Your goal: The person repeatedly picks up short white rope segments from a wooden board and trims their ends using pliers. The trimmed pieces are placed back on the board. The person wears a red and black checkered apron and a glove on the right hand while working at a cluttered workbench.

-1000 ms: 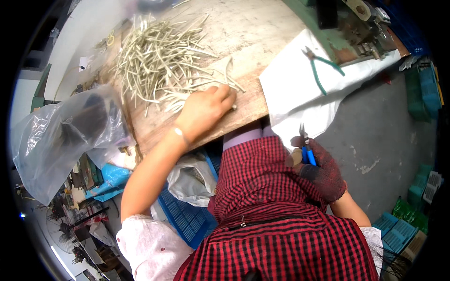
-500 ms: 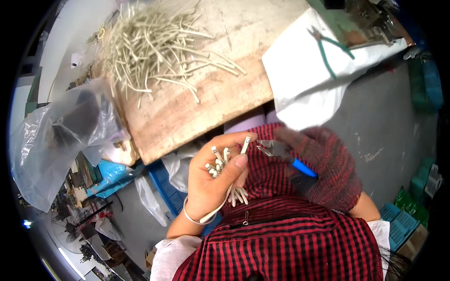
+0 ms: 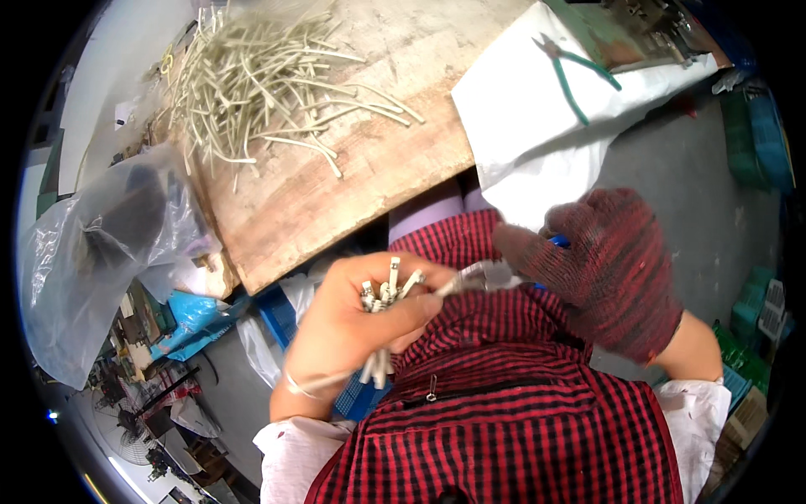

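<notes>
My left hand [image 3: 361,328], bare, is closed around a small bundle of pale cable pieces with metal tips [image 3: 382,294], held upright in front of my red checked shirt. My right hand [image 3: 609,269] wears a dark red knitted glove and grips blue-handled pliers [image 3: 495,275], whose metal jaws touch the top of the bundle. On the wooden board [image 3: 336,193] above lies a heap of several more pale cable pieces [image 3: 260,84].
Green-handled pliers [image 3: 575,71] lie on a white sack [image 3: 537,143] at the upper right. A clear plastic bag [image 3: 101,252] bulges at the left. Blue crates [image 3: 277,315] sit under the board, with green and blue crates at the right edge.
My left hand left the heap on the board with a bundle of pieces and brought it to my chest. My right hand has brought the pliers up to the bundle's tips.
</notes>
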The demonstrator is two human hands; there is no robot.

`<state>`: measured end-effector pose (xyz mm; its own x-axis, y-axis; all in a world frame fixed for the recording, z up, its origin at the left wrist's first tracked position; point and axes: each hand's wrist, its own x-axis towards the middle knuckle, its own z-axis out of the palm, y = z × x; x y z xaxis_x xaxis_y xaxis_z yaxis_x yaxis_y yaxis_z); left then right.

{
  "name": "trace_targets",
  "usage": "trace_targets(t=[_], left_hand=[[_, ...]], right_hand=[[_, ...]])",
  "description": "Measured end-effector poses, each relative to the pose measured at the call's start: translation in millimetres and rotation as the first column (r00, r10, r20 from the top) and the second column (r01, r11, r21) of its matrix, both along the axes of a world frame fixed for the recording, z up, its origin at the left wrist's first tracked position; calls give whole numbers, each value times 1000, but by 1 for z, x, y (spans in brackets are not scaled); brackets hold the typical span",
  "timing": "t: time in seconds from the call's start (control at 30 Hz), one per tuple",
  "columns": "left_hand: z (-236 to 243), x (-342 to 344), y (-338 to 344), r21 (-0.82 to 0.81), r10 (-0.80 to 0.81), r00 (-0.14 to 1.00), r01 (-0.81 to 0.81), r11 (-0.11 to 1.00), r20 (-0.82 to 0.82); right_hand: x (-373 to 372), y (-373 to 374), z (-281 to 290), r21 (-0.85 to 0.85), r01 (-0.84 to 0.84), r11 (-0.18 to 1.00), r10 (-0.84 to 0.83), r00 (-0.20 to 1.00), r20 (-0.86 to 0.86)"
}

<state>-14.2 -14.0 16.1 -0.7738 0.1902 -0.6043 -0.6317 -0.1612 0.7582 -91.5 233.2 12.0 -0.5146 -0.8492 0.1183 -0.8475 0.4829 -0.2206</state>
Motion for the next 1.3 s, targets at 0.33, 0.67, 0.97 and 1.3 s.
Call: trace_targets(t=[0.33, 0.67, 0.97, 1.3], left_hand=[[0, -12, -3, -5, -209, 975, 210, 978, 78], [-5, -17, -2, -123, -452, 889, 442, 889, -72], [-5, -5, 3, -51, -165, 986, 165, 985, 5], [-11, -27, 4, -331, -333, 792, 175, 927, -512]], right_hand=[[-13, 4, -8, -64, -147, 987, 120, 943, -309], [-16, 7, 0, 66, -255, 965, 263, 915, -307], [10, 11, -43, -266, 13, 964, -28, 998, -54], [11, 29, -45, -268, 338, 902, -247, 914, 321]])
